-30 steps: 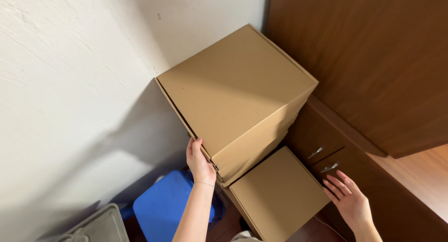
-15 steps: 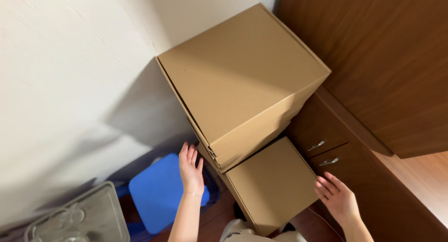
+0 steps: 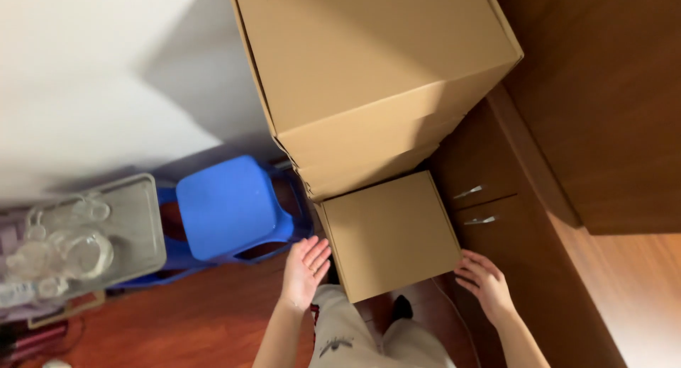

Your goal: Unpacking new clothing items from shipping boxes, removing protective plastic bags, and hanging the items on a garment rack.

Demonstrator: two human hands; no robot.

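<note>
Your open left hand and right hand apart, flanking the small square brown cardboard box, holding nothing.

Counted approx. 3 brown cardboard boxes: big stacked cardboard box, another under it, small one lowest. 1 blue plastic stool. 2 metal drawer handles. 1 grey tray w/ glassware. 2 hands: left, right.

warm light, hard wall shadow, blurred left edge.

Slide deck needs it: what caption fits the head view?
Left hand and right hand flank a small cardboard box below taller stacked boxes.
</note>
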